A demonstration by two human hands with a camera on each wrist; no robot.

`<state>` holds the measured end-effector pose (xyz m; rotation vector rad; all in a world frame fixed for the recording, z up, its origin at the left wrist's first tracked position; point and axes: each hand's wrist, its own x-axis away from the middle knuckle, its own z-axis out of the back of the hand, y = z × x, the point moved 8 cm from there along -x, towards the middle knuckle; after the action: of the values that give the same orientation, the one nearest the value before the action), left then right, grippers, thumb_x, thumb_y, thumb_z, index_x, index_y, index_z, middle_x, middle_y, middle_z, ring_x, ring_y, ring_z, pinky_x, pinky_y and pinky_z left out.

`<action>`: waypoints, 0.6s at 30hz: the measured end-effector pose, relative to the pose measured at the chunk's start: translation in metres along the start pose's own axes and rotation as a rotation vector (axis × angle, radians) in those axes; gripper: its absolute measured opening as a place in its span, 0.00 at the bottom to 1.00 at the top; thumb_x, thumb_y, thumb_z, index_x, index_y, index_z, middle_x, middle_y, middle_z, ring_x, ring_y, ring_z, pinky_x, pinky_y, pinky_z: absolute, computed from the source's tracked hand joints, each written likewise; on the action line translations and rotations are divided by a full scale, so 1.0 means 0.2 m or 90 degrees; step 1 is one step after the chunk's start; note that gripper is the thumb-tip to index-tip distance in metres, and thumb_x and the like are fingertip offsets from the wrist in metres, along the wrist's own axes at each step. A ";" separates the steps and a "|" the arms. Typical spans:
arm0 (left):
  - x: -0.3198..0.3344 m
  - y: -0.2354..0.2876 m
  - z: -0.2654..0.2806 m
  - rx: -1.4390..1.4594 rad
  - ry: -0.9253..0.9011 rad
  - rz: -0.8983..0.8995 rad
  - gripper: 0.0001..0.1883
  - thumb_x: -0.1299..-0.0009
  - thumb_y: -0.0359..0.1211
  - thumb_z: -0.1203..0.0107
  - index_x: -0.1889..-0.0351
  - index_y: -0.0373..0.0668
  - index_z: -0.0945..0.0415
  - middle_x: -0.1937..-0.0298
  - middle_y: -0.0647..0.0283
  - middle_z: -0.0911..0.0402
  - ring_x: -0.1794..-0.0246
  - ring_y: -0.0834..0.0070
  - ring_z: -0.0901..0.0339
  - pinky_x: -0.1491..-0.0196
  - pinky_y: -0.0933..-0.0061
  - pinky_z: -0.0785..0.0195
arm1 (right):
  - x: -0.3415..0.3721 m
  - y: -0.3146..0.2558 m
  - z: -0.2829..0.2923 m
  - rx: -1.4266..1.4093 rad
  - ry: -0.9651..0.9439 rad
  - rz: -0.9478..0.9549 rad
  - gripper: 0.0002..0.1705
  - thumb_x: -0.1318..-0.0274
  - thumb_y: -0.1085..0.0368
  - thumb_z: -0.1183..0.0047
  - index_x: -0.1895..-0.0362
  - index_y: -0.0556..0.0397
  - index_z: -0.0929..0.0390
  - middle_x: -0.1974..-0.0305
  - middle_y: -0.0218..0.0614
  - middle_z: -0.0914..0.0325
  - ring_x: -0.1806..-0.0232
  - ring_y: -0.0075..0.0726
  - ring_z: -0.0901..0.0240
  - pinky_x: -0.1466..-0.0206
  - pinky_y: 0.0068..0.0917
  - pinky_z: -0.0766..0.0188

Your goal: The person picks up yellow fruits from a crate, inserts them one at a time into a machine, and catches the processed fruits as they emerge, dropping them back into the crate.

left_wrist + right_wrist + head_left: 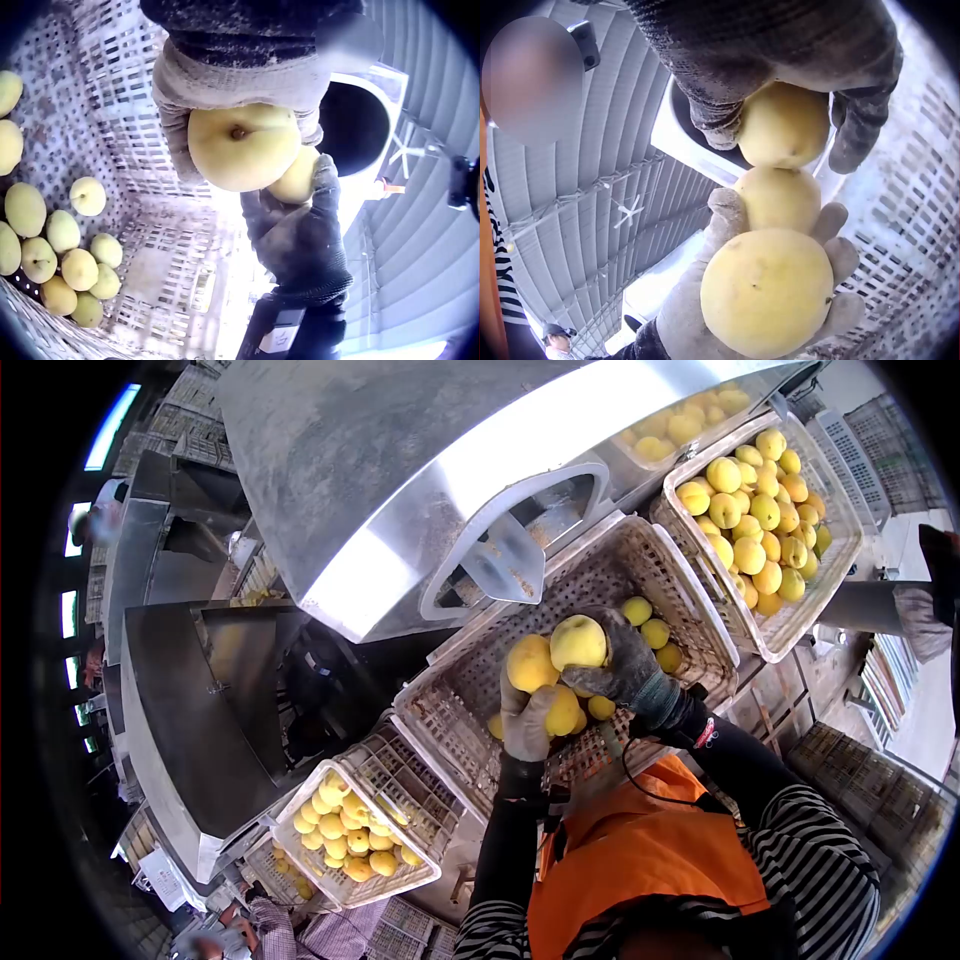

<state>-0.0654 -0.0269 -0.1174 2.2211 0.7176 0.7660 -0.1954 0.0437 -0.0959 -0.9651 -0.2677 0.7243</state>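
Observation:
Over a plastic crate (pixel 690 615), both gloved hands are close together among yellow peaches. My left hand (pixel 524 728), in a pale grey glove, holds two peaches; one peach (pixel 767 292) sits nearer the right wrist camera, with a second peach (pixel 778 199) behind it between thumb and fingers. In a dark glove, my right hand (pixel 637 672) grips another peach (pixel 578 642) from the side. The right wrist view has this peach right against one of the left hand's. Several loose peaches (pixel 64 231) lie on the crate's bottom.
A metal chute (pixel 510 565) juts over the crate's far side. To the right stands a crate (pixel 835 565) heaped with peaches, and at lower left another filled crate (pixel 425 872). Metal machinery (pixel 390 460) fills the far side. Other people (pixel 557 341) are in the background.

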 end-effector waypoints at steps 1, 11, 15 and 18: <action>0.03 0.08 -0.02 -0.001 0.010 -0.053 0.33 0.38 0.33 0.39 0.37 0.38 0.42 0.44 0.59 0.29 0.45 0.70 0.30 0.41 0.68 0.37 | -0.02 -0.09 0.05 -0.051 -0.043 0.016 0.40 0.62 0.57 0.32 0.45 0.55 0.36 0.51 0.43 0.31 0.50 0.43 0.32 0.48 0.35 0.34; 0.15 0.32 -0.07 0.017 0.022 -0.029 0.33 0.36 0.38 0.41 0.36 0.36 0.43 0.43 0.58 0.30 0.45 0.70 0.30 0.46 0.69 0.32 | -0.08 -0.72 0.22 -0.508 -0.217 -0.007 0.47 0.62 0.53 0.32 0.40 0.59 0.41 0.47 0.47 0.31 0.46 0.51 0.33 0.42 0.39 0.37; 0.17 0.38 -0.06 0.065 -0.078 0.147 0.38 0.40 0.46 0.39 0.39 0.32 0.41 0.48 0.54 0.27 0.54 0.66 0.25 0.57 0.68 0.27 | -0.33 -0.76 0.14 0.057 0.206 0.359 0.44 0.56 0.47 0.39 0.40 0.61 0.42 0.44 0.54 0.37 0.41 0.56 0.39 0.36 0.46 0.44; 0.15 0.56 -0.13 -0.052 -0.085 0.171 0.35 0.39 0.45 0.40 0.40 0.33 0.38 0.50 0.55 0.26 0.54 0.68 0.25 0.60 0.71 0.27 | -0.65 -0.68 -0.15 0.183 0.072 0.256 0.45 0.51 0.46 0.44 0.38 0.62 0.46 0.40 0.56 0.41 0.35 0.56 0.47 0.33 0.50 0.49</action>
<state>-0.0328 -0.0657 -0.0105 2.2952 0.3210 0.7527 -0.2161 -0.1114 0.0117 -0.7868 0.1342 1.0399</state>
